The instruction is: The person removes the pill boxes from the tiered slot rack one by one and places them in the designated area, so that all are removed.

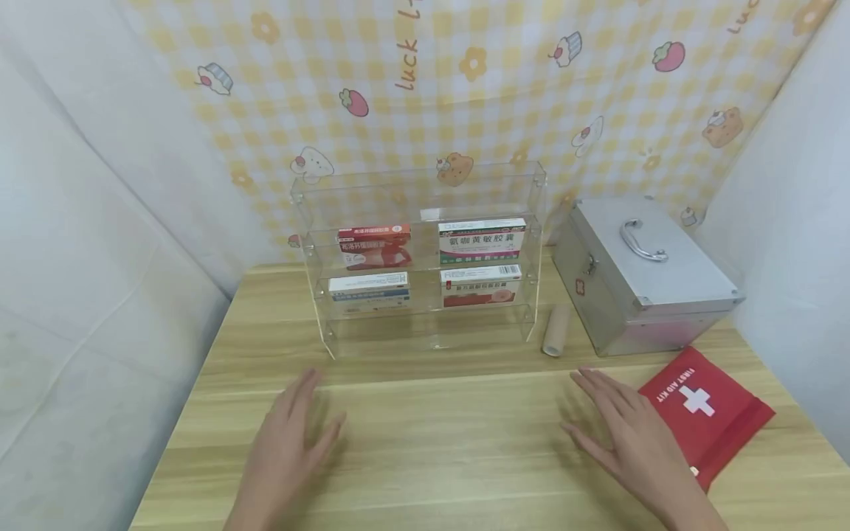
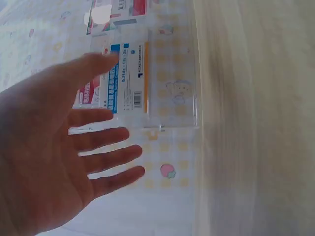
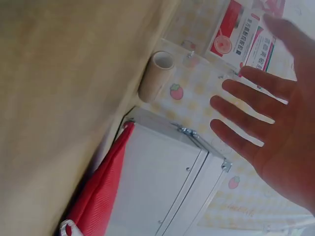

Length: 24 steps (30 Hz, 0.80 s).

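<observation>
My left hand (image 1: 282, 442) hovers over the front left of the wooden table, fingers extended and nothing in it. On the right, my right hand (image 1: 627, 435) is likewise empty with its fingers spread, beside the red first aid pouch (image 1: 697, 413). Between and beyond both hands stands a clear acrylic tiered rack (image 1: 425, 343). Its upper tier bears a red medicine box (image 1: 374, 247) and a white-and-green medicine box (image 1: 481, 242). One tier lower are a blue-and-white medicine box (image 1: 370, 291) and a white-and-red medicine box (image 1: 479, 286).
A silver metal case (image 1: 647, 273) with a top handle stands at the back right. Between it and the rack lies a brown cardboard tube (image 1: 556, 330). Behind everything hangs a yellow checked cloth (image 1: 425, 110); a white sheet (image 1: 93, 221) covers the left side.
</observation>
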Available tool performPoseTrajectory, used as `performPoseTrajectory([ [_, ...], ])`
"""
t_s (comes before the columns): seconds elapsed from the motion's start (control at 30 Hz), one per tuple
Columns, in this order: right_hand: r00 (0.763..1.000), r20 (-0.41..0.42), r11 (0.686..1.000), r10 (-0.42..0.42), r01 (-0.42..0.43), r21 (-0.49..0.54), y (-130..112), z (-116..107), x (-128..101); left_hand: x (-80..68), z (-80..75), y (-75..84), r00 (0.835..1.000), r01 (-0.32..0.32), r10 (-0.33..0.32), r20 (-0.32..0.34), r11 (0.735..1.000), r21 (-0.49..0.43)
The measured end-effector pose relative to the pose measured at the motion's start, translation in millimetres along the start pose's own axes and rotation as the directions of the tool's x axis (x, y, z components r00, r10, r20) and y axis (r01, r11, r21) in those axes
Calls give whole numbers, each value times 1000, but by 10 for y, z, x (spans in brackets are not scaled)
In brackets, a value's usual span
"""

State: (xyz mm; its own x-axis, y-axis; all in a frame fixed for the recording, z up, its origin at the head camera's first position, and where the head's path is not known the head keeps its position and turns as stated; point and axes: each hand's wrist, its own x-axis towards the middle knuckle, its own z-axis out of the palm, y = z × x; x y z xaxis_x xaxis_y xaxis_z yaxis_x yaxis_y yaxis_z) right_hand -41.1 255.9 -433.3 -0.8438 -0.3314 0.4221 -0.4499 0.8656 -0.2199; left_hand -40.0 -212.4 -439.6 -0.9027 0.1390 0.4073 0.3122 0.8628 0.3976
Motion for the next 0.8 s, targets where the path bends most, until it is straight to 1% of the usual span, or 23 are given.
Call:
performPoseTrajectory([
  [0.03, 999, -41, 1000, -25, 25, 9, 10, -9, 46, 54, -1, -10, 999, 37, -38, -15, 997, -64],
  [0.07, 995, -87, 998, -53, 54, 14, 18, -18, 101, 118, 0, -22, 997, 75, -79, -22, 987, -139],
  [0.1, 989, -129, 997, -76, 79, 17, 26, -29, 162, 185, 4, -36, 992, 117, -124, -20, 969, -215],
  [0.13, 981, -167, 995, -97, 102, 21, 30, -39, 228, 256, 12, -54, 986, 154, -165, -12, 945, -288],
  [0.2, 964, -234, 989, -130, 141, 34, 26, -49, 377, 396, 44, -105, 973, 217, -229, 20, 884, -415],
  [0.27, 952, -267, 984, -151, 172, 56, 16, -49, 538, 521, 96, -174, 963, 253, -263, 51, 827, -502],
  [0.33, 946, -281, 978, -162, 191, 79, 9, -43, 709, 617, 172, -251, 955, 283, -286, 83, 784, -552],
  [0.43, 941, -298, 976, -163, 199, 94, 8, -23, 970, 722, 305, -367, 946, 313, -298, 130, 727, -611],
  [0.5, 939, -310, 977, -150, 189, 100, 8, 4, 1135, 759, 391, -432, 937, 338, -309, 165, 674, -656],
  [0.57, 939, -315, 979, -138, 178, 102, 8, 42, 1284, 779, 470, -484, 923, 371, -325, 205, 618, -693],
  [0.63, 939, -320, 981, -127, 167, 99, 7, 83, 1407, 798, 545, -525, 912, 395, -339, 230, 576, -716],
  [0.67, 939, -321, 982, -122, 161, 98, 9, 103, 1458, 807, 579, -539, 909, 401, -345, 235, 566, -720],
  [0.73, 939, -326, 984, -112, 150, 94, 21, 137, 1536, 834, 611, -527, 909, 401, -344, 237, 559, -726],
  [0.8, 935, -339, 987, -102, 137, 81, 41, 158, 1595, 859, 648, -514, 915, 386, -335, 223, 573, -723],
])
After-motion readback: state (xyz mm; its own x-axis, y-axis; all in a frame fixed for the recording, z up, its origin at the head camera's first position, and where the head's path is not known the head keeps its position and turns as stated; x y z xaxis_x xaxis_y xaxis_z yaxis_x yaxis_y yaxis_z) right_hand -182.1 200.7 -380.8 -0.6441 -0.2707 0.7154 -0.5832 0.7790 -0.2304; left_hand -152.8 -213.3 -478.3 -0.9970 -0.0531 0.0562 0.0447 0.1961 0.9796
